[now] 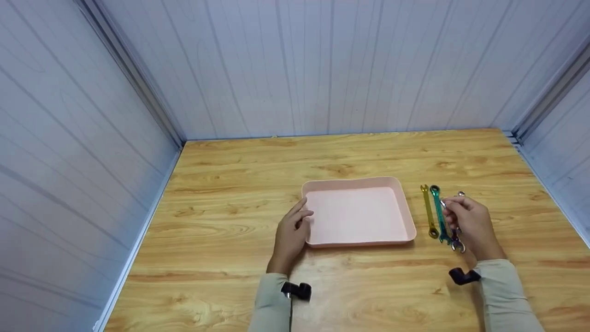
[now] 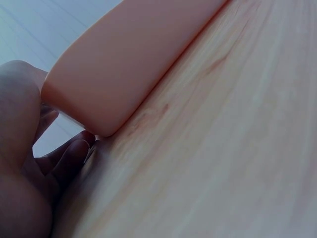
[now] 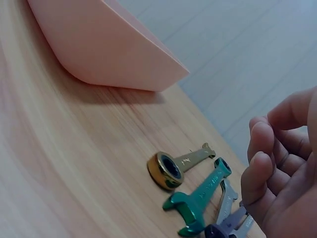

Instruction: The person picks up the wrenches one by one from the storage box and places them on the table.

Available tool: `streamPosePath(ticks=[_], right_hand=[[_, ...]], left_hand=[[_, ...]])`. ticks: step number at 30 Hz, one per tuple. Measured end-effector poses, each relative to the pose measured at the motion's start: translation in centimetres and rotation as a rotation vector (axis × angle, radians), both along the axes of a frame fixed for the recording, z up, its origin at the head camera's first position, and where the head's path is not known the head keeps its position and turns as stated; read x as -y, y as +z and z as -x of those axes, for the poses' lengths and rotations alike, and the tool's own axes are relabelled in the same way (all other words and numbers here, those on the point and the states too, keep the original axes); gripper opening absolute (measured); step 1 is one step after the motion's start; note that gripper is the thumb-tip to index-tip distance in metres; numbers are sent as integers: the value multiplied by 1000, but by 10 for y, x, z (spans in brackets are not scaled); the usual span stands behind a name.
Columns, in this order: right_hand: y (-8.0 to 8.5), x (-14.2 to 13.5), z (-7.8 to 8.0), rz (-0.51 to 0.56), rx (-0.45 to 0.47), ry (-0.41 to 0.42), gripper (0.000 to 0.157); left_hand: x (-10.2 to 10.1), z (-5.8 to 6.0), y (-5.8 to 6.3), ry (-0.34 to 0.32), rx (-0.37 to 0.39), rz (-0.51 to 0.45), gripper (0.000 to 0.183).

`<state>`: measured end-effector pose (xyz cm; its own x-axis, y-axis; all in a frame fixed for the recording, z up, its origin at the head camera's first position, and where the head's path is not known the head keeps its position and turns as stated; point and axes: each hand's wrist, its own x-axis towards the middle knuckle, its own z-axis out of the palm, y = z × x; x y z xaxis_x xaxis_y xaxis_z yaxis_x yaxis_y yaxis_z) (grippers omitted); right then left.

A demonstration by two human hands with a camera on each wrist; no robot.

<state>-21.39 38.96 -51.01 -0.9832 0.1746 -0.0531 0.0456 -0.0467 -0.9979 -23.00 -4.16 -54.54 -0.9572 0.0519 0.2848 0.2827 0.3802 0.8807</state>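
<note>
A pink tray (image 1: 359, 212) sits on the wooden table. My left hand (image 1: 291, 230) grips its left wall, thumb over the rim and the other fingers outside, low by the corner in the left wrist view. Right of the tray lie a gold wrench (image 1: 428, 212) and a green wrench (image 1: 439, 214), side by side. Beside them are a silver wrench (image 3: 227, 201) and a purple wrench (image 3: 230, 223), partly overlapping. My right hand (image 1: 470, 221) hovers over this group with loosely curled fingers, thumb tip near the index fingertip, and nothing shows between them. It hides part of the wrenches.
White panel walls (image 1: 299, 69) enclose the table at the back and both sides. Bare wooden tabletop (image 1: 221, 230) stretches left of the tray. Another silver wrench end (image 1: 461, 193) shows just beyond my right hand.
</note>
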Motion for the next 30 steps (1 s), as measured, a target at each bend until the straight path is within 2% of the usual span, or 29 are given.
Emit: streamPosePath(ticks=[8, 13, 16, 20, 23, 28, 30], right_hand=[[-1, 6, -2, -67, 56, 25, 41], [1, 10, -3, -77, 62, 27, 41], [2, 15, -4, -112, 48, 21, 35], [0, 25, -6, -113, 8, -1, 27], [0, 32, -9, -123, -7, -20, 27], [1, 39, -13, -211, 13, -62, 29], [2, 42, -13, -203, 22, -85, 27]], left_hand=[[0, 0, 0, 9, -2, -17, 25], [-1, 0, -1, 20, 14, -31, 27], [0, 0, 0, 21, 35, -53, 26], [2, 0, 3, 28, 44, -37, 26], [4, -1, 5, 41, 37, -36, 27], [6, -4, 5, 71, 18, -98, 29], [6, -5, 5, 83, -2, -117, 29]])
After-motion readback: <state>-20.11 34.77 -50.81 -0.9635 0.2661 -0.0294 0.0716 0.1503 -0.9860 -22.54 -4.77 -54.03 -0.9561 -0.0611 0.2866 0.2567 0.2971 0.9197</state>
